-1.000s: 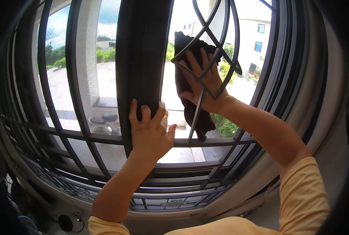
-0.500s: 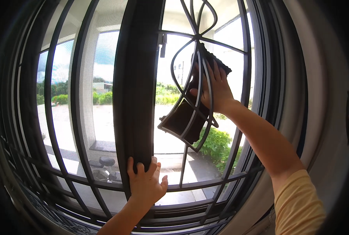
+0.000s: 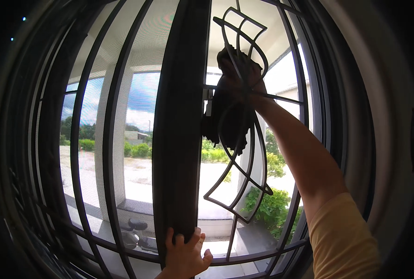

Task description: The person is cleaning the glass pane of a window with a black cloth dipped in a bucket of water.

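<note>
In the head view, the dark cloth [image 3: 235, 123] hangs near one o'clock from the middle, behind the curved bars of the grille [image 3: 234, 162], against the bright opening. The right hand [image 3: 250, 82] is on its upper part, the forearm reaching in from about four o'clock; the fingers are lost in shadow against the fabric, so I cannot tell how tightly they close on it. The left hand [image 3: 186, 253], at six o'clock, rests with fingers spread over the lower end of the broad dark post [image 3: 179, 139] and grips no loose thing. For good handling, I would lay the right palm flat so pressure spreads across the cloth, and gather its loose lower end, which droops towards seven o'clock from that hand. The latch [image 3: 209, 104] lies just beside the cloth's nine o'clock edge, so a fold could probably snag there. The wrist sits close to where the bars meet, so short strokes seem safer than long sweeps. The left hand looks well placed for bracing.
</note>
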Motion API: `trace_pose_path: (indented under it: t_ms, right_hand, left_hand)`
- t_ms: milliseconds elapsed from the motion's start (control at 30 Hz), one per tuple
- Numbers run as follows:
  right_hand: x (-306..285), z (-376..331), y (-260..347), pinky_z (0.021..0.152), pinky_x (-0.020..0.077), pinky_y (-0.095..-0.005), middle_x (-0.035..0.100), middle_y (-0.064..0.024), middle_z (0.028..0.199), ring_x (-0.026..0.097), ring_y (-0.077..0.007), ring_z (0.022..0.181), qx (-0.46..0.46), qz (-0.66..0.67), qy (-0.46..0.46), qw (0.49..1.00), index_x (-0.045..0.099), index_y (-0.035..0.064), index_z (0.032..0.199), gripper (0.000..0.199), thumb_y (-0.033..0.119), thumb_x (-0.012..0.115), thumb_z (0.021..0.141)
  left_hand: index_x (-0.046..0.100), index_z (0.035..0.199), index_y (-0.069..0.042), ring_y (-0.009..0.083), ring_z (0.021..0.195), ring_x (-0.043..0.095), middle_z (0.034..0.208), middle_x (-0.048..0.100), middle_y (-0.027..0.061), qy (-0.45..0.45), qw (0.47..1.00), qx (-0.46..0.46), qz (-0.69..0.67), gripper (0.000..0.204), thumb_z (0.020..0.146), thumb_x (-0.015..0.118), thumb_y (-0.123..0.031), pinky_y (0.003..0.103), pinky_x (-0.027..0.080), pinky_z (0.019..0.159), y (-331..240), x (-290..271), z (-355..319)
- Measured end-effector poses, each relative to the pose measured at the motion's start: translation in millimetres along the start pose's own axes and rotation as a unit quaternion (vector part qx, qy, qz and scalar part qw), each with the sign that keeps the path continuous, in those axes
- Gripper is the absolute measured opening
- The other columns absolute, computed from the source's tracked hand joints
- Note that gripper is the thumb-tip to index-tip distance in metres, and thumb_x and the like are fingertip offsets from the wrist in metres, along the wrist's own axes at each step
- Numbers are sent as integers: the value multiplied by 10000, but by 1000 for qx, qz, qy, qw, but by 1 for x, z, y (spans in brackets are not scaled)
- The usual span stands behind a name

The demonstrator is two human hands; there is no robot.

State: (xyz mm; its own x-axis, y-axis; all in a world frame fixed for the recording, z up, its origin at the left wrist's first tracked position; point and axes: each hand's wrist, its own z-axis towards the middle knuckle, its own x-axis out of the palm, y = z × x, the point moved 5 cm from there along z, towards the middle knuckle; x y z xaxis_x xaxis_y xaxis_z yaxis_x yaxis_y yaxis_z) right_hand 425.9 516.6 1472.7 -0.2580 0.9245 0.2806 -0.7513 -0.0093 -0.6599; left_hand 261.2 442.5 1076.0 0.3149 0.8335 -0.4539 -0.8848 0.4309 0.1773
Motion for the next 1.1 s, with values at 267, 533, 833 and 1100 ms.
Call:
trace_pose_path:
  t_ms: [267, 533, 833, 1100]
  right_hand:
    - [-11, -43, -2, 898, 397, -556, 382, -243, 1411, 429, -426, 1189, 346, -139, 196, 907, 352, 19, 1432, 723, 519, 439, 918]
    - [-84, -103, 57, 846, 536, -453, 457, -238, 1185, 542, -395, 1019, 122, 22, 373, 919, 394, -34, 1355, 541, 6, 543, 836]
    - [-208, -15, 17, 700, 539, -411, 521, -140, 982, 636, -317, 830, 168, 58, 177, 968, 563, 86, 973, 231, 52, 697, 788]
    - [9, -81, -45, 731, 504, -392, 618, -105, 1030, 613, -219, 828, 260, 255, 344, 866, 667, 23, 973, 221, 233, 629, 918]
  left_hand:
    - [682, 1153, -92, 323, 1003, 500, 1310, 548, 61, 42, 998, -22, -46, 424, 814, 585, -328, 574, 193, 1121, 7, 2, 0]
    - [678, 1161, -81, 332, 1018, 505, 1303, 564, 70, 45, 997, -29, -55, 432, 826, 576, -332, 565, 168, 1144, 20, 8, 3]
    - [669, 1171, -79, 327, 997, 503, 1328, 526, 64, 19, 998, -36, -41, 443, 814, 581, -327, 576, 189, 1131, 9, -5, -16]
    - [712, 1021, -14, 259, 1051, 450, 1241, 528, 7, -8, 997, -41, -68, 448, 770, 554, -349, 514, 155, 1175, 23, 21, 19]
